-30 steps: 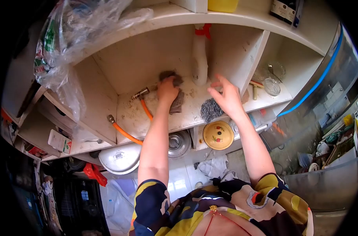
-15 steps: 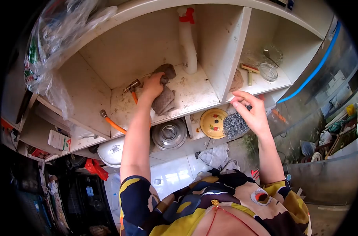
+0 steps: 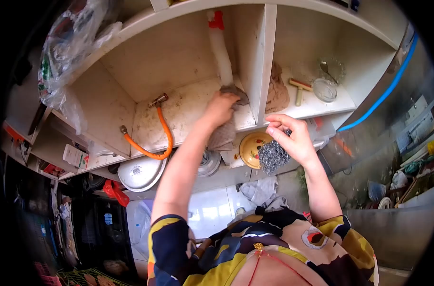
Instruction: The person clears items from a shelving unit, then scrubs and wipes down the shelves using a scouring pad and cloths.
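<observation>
Two grips are holding: left hand (image 3: 220, 108) clutching a grey cloth (image 3: 223, 135) beside the white pipe (image 3: 220, 55), right hand (image 3: 295, 139) pinching a scouring pad (image 3: 274, 157), while specks (image 3: 143, 125) dotting the shelf (image 3: 186, 112) are suggesting part-done wiping.

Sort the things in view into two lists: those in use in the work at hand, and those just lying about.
Apparently in use:
grey-brown cloth, under the left hand
grey scourer, in the right hand

Apparently just lying about:
orange hose
T-shaped tool
round glass dish
red bag
</observation>
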Tool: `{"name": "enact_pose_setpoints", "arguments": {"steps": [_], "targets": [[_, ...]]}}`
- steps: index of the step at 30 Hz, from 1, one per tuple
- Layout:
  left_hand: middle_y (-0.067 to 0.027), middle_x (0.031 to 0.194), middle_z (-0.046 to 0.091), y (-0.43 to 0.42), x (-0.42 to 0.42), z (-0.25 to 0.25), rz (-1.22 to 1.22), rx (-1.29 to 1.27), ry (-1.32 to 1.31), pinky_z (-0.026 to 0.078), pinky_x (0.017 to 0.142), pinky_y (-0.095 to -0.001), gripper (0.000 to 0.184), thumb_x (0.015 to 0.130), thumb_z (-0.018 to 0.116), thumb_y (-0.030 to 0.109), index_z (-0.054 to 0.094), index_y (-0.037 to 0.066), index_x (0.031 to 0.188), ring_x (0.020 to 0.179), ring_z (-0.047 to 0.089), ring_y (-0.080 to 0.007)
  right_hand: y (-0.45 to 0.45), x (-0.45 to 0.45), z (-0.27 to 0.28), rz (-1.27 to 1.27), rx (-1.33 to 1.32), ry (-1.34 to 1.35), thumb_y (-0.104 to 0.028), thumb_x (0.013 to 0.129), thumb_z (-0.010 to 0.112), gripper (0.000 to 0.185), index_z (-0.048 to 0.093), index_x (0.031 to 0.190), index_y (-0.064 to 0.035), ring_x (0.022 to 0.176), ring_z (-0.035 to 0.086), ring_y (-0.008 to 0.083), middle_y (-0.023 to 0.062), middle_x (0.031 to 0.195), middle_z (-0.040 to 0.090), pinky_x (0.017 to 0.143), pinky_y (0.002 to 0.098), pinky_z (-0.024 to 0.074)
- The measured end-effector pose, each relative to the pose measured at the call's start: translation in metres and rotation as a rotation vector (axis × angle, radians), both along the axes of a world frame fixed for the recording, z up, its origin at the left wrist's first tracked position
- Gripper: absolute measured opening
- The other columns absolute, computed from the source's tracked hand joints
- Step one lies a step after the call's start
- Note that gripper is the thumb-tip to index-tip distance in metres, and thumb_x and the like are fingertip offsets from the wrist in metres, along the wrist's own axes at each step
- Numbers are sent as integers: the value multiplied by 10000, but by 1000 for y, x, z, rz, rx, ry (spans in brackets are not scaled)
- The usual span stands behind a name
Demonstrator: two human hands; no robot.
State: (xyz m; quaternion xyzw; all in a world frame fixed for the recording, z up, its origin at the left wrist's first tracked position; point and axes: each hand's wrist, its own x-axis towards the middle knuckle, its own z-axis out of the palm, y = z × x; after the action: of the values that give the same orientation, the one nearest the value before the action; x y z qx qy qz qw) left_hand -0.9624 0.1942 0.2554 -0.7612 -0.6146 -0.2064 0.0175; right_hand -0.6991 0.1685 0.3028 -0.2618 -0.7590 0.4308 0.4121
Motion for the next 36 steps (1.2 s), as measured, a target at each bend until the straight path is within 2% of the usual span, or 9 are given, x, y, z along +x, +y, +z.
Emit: {"name": "enact_pose_setpoints", "arguments": {"steps": [6, 8, 15, 19, 23, 25, 29, 33, 36], "targets": [[-139, 1156, 593, 5, 39, 12, 194, -83, -44, 391, 962, -400, 423, 707, 614, 40, 606, 82, 1128, 1058, 492, -359, 3, -8, 9, 67, 19, -2, -116, 798, 670, 263, 636, 1020, 21, 776, 620, 118, 92, 831, 667, 721, 257, 499], [-141, 1084, 623, -17, 31, 12, -15, -93, -85, 398, 952, -388, 402, 687, 599, 14, 632, 87, 1080, 1042, 511, -342, 4, -5, 9, 70, 19, -11, -116, 798, 669, 262, 637, 1020, 19, 776, 621, 117, 93, 831, 668, 722, 258, 499], [-128, 1049, 642, -65, -11, 36, -52, -224, -279, 471, 847, -367, 369, 690, 620, 4, 639, 78, 1051, 963, 592, -311, 9, 7, 5, 49, 59, -45, -106, 798, 662, 260, 638, 1022, 23, 775, 624, 120, 95, 832, 671, 725, 256, 500], [-126, 1018, 654, -59, 10, 99, 122, 277, -748, 464, 829, -294, 379, 767, 616, 26, 580, -2, 1143, 946, 603, -193, 8, 9, 5, 25, 22, -37, -87, 800, 658, 256, 638, 1030, 24, 783, 628, 119, 93, 846, 673, 729, 260, 505], [-160, 1106, 612, -15, 42, 160, -4, 858, -613, 453, 856, -312, 421, 796, 620, 56, 519, -37, 1194, 983, 585, -216, 3, 19, 14, -16, 64, -40, -76, 798, 660, 248, 640, 1022, 29, 777, 625, 114, 94, 853, 671, 717, 250, 504], [-177, 1153, 580, -2, 62, 171, -30, 822, -655, 435, 894, -325, 450, 832, 599, 109, 467, -45, 1235, 1037, 564, -244, 5, 30, 14, -50, 74, -26, -72, 798, 661, 244, 641, 1018, 31, 776, 623, 111, 93, 854, 670, 710, 245, 502], [-247, 1243, 451, 9, 77, 101, 5, 749, -663, 361, 975, -409, 489, 836, 539, 83, 381, -24, 1286, 1138, 453, -403, 10, 56, 5, -150, 4, 27, -54, 804, 646, 225, 640, 1006, 44, 772, 611, 107, 83, 852, 667, 690, 240, 489], [-234, 1185, 513, 6, 61, -24, 204, 364, -543, 392, 949, -429, 443, 802, 561, 37, 468, -5, 1233, 1099, 486, -403, 9, 67, -4, -204, -73, -24, -65, 810, 637, 219, 637, 996, 52, 803, 613, 115, 85, 868, 668, 729, 253, 486], [-210, 1093, 579, 3, 46, -5, 180, 227, -415, 428, 893, -448, 359, 771, 585, 20, 560, 26, 1129, 1030, 529, -397, 12, 61, -8, -156, -8, -2, -85, 808, 644, 236, 635, 1003, 47, 801, 621, 121, 92, 864, 672, 734, 260, 490]]}}
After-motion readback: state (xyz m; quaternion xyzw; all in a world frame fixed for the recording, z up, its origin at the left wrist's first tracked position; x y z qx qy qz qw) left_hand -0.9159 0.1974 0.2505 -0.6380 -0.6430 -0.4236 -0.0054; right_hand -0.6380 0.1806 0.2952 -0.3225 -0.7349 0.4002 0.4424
